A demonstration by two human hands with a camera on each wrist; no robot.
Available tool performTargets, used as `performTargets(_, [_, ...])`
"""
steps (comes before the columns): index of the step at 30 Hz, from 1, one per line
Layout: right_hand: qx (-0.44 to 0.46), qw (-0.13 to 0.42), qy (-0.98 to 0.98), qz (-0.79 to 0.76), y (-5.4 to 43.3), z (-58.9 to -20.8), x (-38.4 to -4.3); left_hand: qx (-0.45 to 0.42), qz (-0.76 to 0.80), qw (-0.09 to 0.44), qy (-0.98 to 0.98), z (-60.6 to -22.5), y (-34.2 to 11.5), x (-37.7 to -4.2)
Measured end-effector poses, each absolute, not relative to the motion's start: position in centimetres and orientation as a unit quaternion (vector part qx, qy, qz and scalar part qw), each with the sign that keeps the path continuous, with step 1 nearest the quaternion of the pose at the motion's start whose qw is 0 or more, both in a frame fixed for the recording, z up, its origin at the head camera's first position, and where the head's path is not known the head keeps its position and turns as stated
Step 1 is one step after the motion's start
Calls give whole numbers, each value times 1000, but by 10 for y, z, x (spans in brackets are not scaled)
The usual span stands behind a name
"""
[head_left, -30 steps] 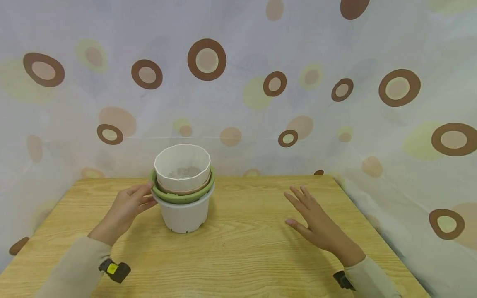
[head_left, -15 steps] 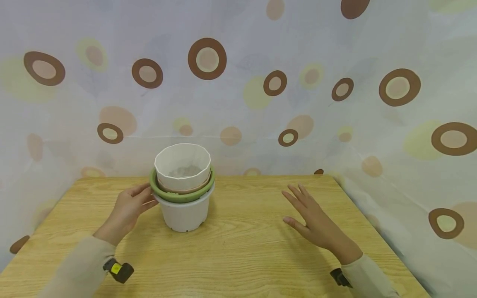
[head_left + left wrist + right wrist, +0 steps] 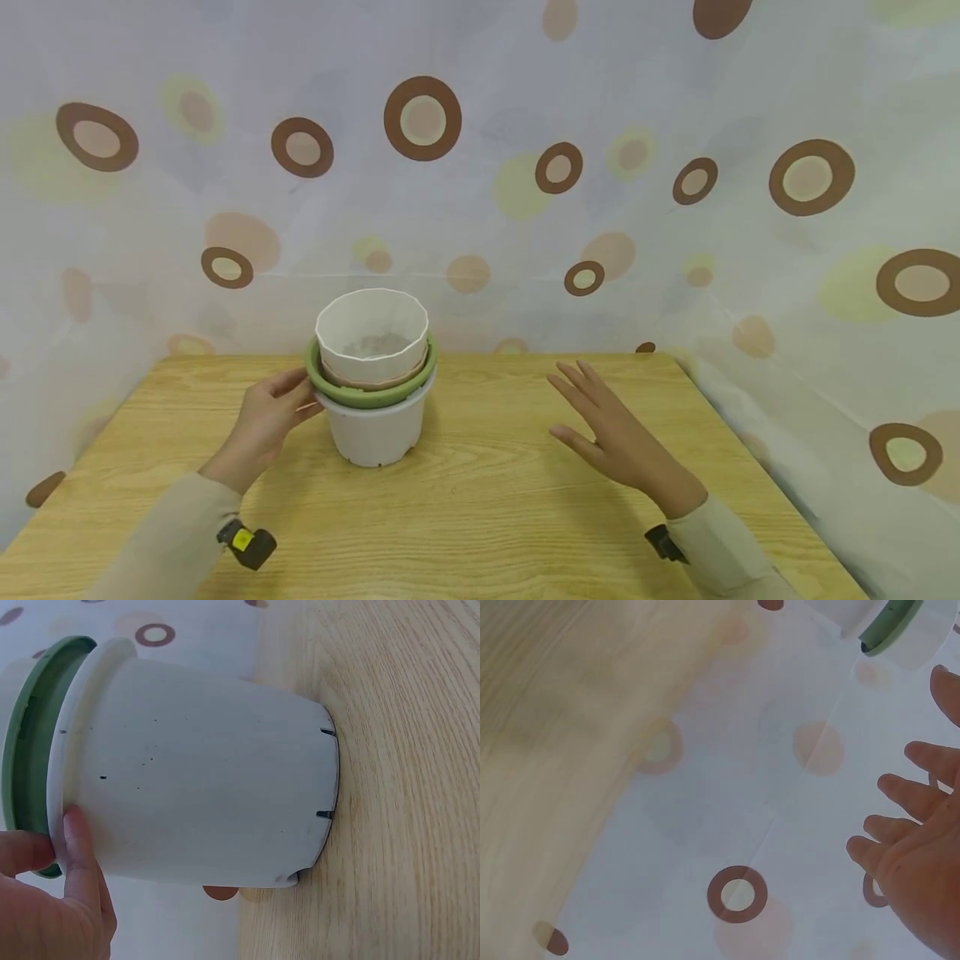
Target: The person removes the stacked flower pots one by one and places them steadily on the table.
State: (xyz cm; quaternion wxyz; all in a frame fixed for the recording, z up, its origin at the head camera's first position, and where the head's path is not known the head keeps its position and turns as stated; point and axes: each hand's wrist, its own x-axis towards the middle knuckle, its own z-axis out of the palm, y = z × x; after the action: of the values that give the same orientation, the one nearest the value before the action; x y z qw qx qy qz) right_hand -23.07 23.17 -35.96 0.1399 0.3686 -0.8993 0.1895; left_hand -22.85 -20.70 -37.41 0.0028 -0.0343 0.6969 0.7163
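A stack of nested flowerpots stands upright left of the table's middle. At its bottom is a white flowerpot [image 3: 375,433] with a notched base. In it sits a green flowerpot [image 3: 371,398], tilted a little, then a pinkish pot [image 3: 375,385], mostly hidden, and a white faceted pot [image 3: 372,346] on top. My left hand [image 3: 266,421] pinches the bottom pot's rim on its left side; the left wrist view has the thumb at the rim beside the green pot and a finger under it. Well right of the stack, my right hand [image 3: 618,437] hovers with fingers spread, touching nothing.
The wooden table [image 3: 480,517] carries the stack near its back edge. Behind and to the right hangs a pale curtain [image 3: 480,208] with brown rings. A black device [image 3: 251,546] is strapped at the left wrist and another [image 3: 666,543] at the right wrist.
My right hand has moved leftward, nearer the stack. The left thumb has slipped from the green rim's top to beneath it. The stack has hardly moved; the view has shifted slightly.
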Motion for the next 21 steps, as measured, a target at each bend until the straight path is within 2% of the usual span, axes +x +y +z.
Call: performTargets(21, [444, 168, -856, 204, 140, -317, -255, -44, 715, 1, 698, -372, -205, -227])
